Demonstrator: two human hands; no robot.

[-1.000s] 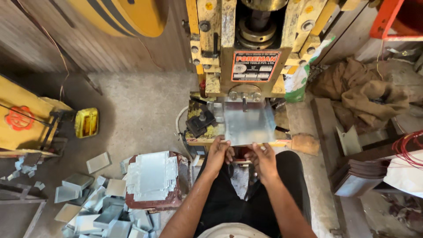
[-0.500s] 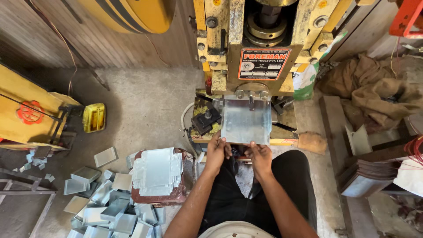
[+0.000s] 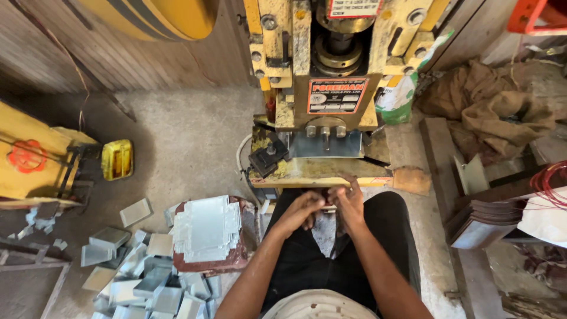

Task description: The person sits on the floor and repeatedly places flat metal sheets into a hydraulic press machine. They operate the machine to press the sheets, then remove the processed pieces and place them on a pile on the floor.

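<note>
Both hands meet in the lap, just below the front edge of the press bed (image 3: 319, 171). The left hand (image 3: 301, 211) is curled half shut, fingers bent inward; the right hand (image 3: 349, 199) is loosely curled against it. Whether they pinch anything cannot be told. A metal sheet (image 3: 328, 143) stands under the press (image 3: 331, 65)

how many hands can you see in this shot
2. The left hand and right hand meet over the lap, just below the front edge of the yellow press. No other hands show.
</note>
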